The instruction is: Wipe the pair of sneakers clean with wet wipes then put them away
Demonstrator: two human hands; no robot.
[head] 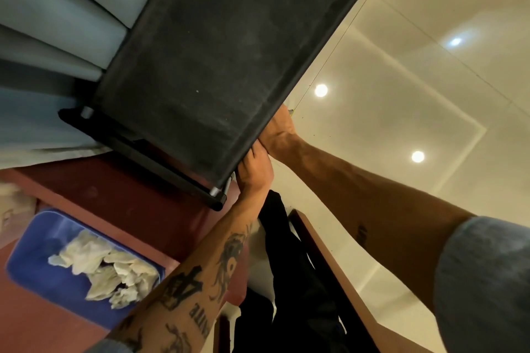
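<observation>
Blue bin of used wipes sits at eight o'clock. Black fabric shoe rack fills twelve; left hand and right hand reach under its edge, fingers hidden, grip untellable. Sneakers unseen; blind placement risks toppling one.

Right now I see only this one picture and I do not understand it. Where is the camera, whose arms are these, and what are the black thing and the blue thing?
There is no machine here. A person wears one camera on the head, and it looks down at their own two arms. The black thing is a rack: a cloth shelf on a dark frame. The left hand, on the tattooed arm, and the right hand both reach to its edge. Their fingers go under it, so I cannot tell what they hold. The blue thing at lower left is a bin with crumpled wipes in it. The pale shiny area at right is the floor, reflecting lamps.
</observation>
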